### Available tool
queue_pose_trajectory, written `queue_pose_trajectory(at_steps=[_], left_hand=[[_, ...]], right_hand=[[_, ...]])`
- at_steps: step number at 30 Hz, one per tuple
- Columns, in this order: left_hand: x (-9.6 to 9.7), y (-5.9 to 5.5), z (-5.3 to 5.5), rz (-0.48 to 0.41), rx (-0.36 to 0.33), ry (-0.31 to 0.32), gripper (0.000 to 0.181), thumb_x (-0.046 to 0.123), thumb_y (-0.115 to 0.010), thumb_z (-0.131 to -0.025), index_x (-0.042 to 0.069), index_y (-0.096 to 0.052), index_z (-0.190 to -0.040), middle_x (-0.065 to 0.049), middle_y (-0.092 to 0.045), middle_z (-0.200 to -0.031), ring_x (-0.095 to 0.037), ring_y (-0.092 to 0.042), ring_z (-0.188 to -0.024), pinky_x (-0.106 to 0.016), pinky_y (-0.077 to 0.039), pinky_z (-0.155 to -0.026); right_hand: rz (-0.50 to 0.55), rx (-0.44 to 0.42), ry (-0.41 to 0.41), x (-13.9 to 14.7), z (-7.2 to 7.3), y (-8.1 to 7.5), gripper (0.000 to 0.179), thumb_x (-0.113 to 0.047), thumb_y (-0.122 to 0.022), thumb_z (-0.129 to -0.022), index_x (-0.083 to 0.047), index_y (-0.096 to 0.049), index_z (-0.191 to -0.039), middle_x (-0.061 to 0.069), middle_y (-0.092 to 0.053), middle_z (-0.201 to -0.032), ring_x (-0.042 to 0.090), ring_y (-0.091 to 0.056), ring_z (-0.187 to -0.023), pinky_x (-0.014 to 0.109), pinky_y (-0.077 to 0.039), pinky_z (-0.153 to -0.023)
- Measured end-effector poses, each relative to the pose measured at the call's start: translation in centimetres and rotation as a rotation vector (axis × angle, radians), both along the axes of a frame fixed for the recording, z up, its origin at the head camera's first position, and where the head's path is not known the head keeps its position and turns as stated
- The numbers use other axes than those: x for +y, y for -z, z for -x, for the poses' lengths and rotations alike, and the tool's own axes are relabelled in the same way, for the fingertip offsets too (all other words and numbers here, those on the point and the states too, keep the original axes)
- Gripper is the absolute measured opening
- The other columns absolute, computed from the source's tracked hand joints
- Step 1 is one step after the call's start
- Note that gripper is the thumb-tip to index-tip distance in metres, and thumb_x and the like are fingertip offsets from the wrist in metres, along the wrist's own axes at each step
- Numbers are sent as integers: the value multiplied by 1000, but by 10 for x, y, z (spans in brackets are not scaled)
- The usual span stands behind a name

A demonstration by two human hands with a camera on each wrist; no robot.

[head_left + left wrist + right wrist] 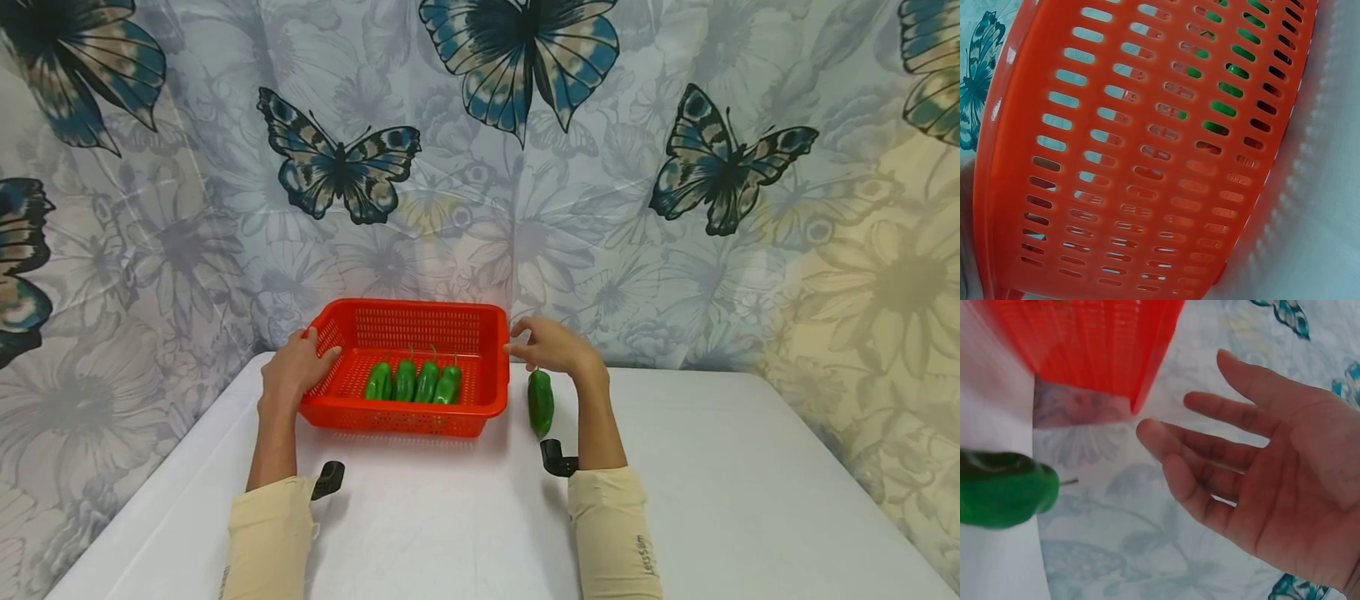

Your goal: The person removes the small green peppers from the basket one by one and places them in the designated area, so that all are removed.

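Note:
A red perforated plastic basket (405, 421) stands at the back of the table with several green chili peppers (405, 381) lying side by side in it. My left hand (294, 367) grips its left rim, thumb over the inside. Beside the right rim is my right hand (558, 346); the right wrist view shows its fingers (1216, 450) loosely bent, apart from the basket, with nothing in them. One more green pepper (540, 402) lies on the table below the right hand. In the left wrist view the slotted basket wall (1141, 156) hides most of the peppers.
A white-covered table (712, 483) extends to the right and front. Behind it hangs a butterfly-and-flower patterned cloth (465, 242), close to the basket's back side. Black wrist-worn pieces (558, 458) sit under both forearms.

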State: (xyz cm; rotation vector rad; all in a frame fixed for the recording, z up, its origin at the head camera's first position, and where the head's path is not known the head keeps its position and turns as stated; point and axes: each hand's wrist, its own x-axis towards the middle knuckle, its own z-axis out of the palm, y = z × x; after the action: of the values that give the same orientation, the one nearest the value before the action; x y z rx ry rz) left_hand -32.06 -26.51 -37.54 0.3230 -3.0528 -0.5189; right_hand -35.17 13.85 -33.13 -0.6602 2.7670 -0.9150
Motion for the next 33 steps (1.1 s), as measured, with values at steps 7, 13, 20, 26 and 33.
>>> queue_pose_trajectory(at_steps=[7,13,20,26,33], left_hand=[[-1,-4,-3,-41,3,-11,74,40,-45,-109,-5,-19,-162,-35,-23,-167,-58,-38,-146,-79,-40,-110],[-1,-7,-5,-63,10,-17,73,41,-44,-109,-3,-20,-162,-36,-28,-163,-60,-45,-140,-78,-43,-108],[0,-5,-3,-62,-1,-18,74,42,-44,-109,-3,-19,-163,-36,-28,-163,-60,-45,-140,-77,-43,-108],[0,-4,-1,-46,0,-9,74,42,-44,-109,-3,-19,-163,-36,-28,-164,-61,-44,-140,-78,-43,-107],[-1,-5,-3,-57,-12,-19,74,42,-44,-109,-2,-18,-163,-36,-27,-164,-62,-44,-139,-78,-43,-107]], right_hand=[[-6,50,-30,-17,-1,-3,42,-25,-66,-102,3,-60,-133,18,-75,-94,19,-67,-74,27,-54,-69],[-23,118,-30,-27,-3,-2,38,-24,-66,-103,1,-62,-132,16,-75,-102,25,-70,-86,32,-58,-73],[-13,185,-20,-41,-4,-1,34,-23,-66,-103,1,-64,-128,17,-75,-115,29,-71,-97,36,-61,-80],[-54,207,-89,-64,-5,5,33,-21,-66,-103,0,-66,-129,14,-75,-112,24,-69,-91,33,-60,-78],[-110,164,-152,-87,-10,13,34,-21,-67,-102,-5,-65,-133,12,-75,-122,23,-71,-101,40,-61,-93]])
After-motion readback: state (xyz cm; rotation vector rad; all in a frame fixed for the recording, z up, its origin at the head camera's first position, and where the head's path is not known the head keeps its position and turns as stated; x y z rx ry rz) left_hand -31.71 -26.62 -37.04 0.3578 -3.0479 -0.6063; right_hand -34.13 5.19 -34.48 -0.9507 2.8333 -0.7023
